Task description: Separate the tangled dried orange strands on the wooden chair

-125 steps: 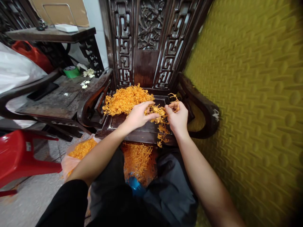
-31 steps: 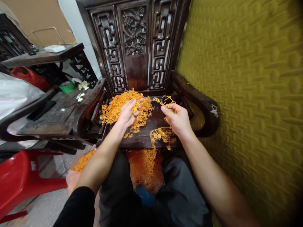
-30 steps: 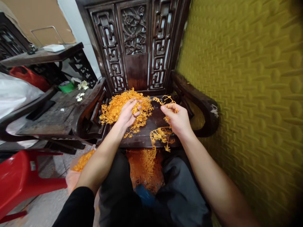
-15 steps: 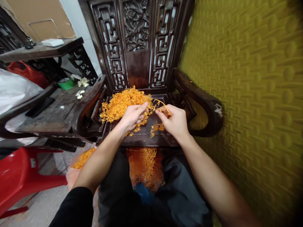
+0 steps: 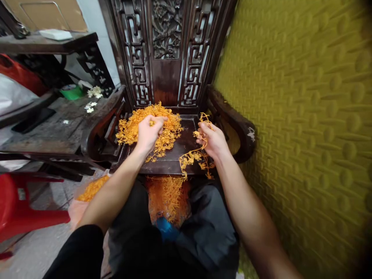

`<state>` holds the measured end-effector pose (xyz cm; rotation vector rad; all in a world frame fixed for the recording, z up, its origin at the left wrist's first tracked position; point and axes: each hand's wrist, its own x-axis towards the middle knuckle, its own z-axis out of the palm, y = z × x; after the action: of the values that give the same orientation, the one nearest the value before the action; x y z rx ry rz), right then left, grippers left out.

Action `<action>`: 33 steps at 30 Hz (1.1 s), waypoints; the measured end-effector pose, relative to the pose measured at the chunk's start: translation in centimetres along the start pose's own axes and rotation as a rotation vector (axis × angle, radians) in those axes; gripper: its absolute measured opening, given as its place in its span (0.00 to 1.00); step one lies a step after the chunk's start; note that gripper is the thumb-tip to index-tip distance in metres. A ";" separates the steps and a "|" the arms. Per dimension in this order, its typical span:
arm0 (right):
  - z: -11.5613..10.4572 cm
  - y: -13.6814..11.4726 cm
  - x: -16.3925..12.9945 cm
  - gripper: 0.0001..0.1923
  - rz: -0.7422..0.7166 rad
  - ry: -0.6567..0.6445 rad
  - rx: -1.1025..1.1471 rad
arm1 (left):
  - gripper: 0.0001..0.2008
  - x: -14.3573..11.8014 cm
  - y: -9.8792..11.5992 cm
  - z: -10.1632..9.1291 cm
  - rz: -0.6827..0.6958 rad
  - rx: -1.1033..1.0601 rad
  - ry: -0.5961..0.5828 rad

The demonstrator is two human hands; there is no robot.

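Observation:
A heap of small orange plastic pieces (image 5: 136,123) lies on the seat of a dark carved wooden chair (image 5: 174,153). My left hand (image 5: 148,133) rests on the heap's right side, its fingers pinched on a few orange pieces. My right hand (image 5: 213,139) is over the seat's right part and grips an orange plastic sprue strand (image 5: 195,155) that hangs down past the seat's front edge. Between my knees a bag of orange sprues (image 5: 167,195) stands on the floor.
A yellow embossed wall (image 5: 305,116) runs close along the right. Left of the chair stands a dark side table (image 5: 52,128) with white flowers and a green tape roll. A red plastic stool (image 5: 23,205) and a bag of orange pieces (image 5: 90,192) sit lower left.
My hands have parted: the left went back onto the heap with a few pieces, the right pulled the sprue strand to the right and its tail dropped over the seat's edge.

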<state>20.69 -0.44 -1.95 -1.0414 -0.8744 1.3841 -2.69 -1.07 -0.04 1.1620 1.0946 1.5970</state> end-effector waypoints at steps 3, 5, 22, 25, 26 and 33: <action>1.1 0.1 -0.7 0.25 0.038 -0.065 0.031 | 0.08 -1.7 -0.5 1.5 -0.008 0.201 -0.209; 1.6 0.2 -1.0 0.25 0.030 -0.110 0.039 | 0.10 -2.3 -0.6 2.1 0.070 0.382 -0.322; 3.1 -0.6 -1.4 0.22 0.089 -0.452 0.258 | 0.11 -3.7 0.2 4.6 -0.301 -0.303 -0.459; 1.6 -1.1 -1.1 0.21 0.053 -0.456 0.324 | 0.13 -2.0 2.2 2.7 -0.364 -0.518 -0.332; 0.8 -1.3 -0.9 0.21 0.030 -0.407 0.351 | 0.14 -1.3 2.9 1.7 -0.326 -0.563 -0.233; -1.5 -1.4 0.0 0.18 -0.001 -0.167 0.370 | 0.09 -0.3 2.6 -1.0 -0.208 -0.367 -0.143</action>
<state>22.58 -0.44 -1.10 -0.6501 -0.7015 1.5757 -4.01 -2.15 2.22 0.8726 0.7619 1.4525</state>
